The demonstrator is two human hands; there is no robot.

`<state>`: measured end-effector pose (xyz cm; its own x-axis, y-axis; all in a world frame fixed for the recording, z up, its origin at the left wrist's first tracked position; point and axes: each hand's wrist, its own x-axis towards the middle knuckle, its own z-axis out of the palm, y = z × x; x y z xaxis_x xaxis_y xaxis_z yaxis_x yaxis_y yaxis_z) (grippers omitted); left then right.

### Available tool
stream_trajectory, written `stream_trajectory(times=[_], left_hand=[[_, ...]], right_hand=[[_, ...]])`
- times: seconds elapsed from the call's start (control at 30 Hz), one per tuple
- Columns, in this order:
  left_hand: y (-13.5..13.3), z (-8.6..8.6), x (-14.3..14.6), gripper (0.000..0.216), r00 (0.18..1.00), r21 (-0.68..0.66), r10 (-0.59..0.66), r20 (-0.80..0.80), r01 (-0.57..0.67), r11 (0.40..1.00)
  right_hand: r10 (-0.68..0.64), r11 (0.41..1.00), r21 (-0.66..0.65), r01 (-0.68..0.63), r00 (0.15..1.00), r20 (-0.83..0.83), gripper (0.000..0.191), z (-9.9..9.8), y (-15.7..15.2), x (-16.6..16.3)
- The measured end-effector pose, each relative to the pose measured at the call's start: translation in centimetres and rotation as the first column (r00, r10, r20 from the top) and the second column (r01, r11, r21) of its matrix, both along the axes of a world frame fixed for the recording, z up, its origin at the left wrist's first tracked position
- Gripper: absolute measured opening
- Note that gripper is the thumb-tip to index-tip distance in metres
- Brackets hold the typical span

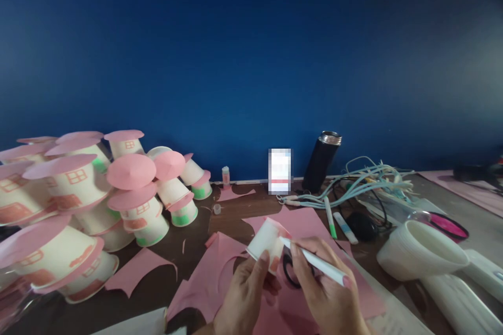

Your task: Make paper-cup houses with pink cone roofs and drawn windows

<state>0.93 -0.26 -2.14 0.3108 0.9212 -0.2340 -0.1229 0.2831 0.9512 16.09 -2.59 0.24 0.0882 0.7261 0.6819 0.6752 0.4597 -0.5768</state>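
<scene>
In the head view, my left hand [244, 293] is closed around a small white paper cup [261, 238] tilted on its side. Reddish marks show on the cup's far edge and lower side. My right hand [326, 282] grips a white marker pen [320, 261] with a pink end, its tip at or very near the cup's side. Whether the tip touches the paper I cannot tell. Beneath the hands lie cut sheets of pink paper [212, 272]. A dark scissors handle [290, 272] shows between my hands, the rest of it hidden.
On the left stand several stacked paper-cup houses [137, 214] with pink paper roofs. A dark bottle [320, 162], a blurred screen [280, 170] and pale blue cables [369, 183] are at the wall. To the right are a green marker [330, 218], a black mouse [362, 226] and nested white cups [412, 251].
</scene>
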Motion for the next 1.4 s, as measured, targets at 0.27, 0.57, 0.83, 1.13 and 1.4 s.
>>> stream_trajectory(times=[0.27, 0.57, 0.83, 1.13, 1.4], left_hand=[[0.0, -0.3, 0.0, 0.056, 1.0, 0.046, 0.005, -0.011, -0.004, 0.999], [-0.1, 0.0, -0.2, 0.054, 1.0, 0.067, -0.002, -0.005, 0.002, 0.998], [-0.2, 0.3, -0.2, 0.053, 0.999, 0.078, 0.017, -0.029, -0.015, 0.997], [-0.1, -0.6, -0.2, 0.046, 0.999, 0.043, 0.018, 0.043, -0.02, 0.999], [0.6, 0.2, 0.6, 0.033, 0.842, -0.319, 0.187, 0.507, -0.018, 0.948]], right_hand=[[0.004, 1.0, 0.013, -0.005, 0.999, 0.033, 0.007, 0.2, 0.0, -0.1], [0.023, 1.0, -0.001, -0.023, 0.999, 0.032, 0.007, 0.2, -0.2, -0.2], [0.015, 1.0, 0.005, -0.015, 0.999, 0.036, 0.007, 0.4, -0.2, -0.5], [0.033, 0.999, 0.0, -0.033, 0.999, 0.022, 0.007, 0.3, -0.3, -0.5], [-0.058, 0.993, 0.101, 0.066, 0.995, -0.077, 0.005, 1.3, -0.2, 0.2]])
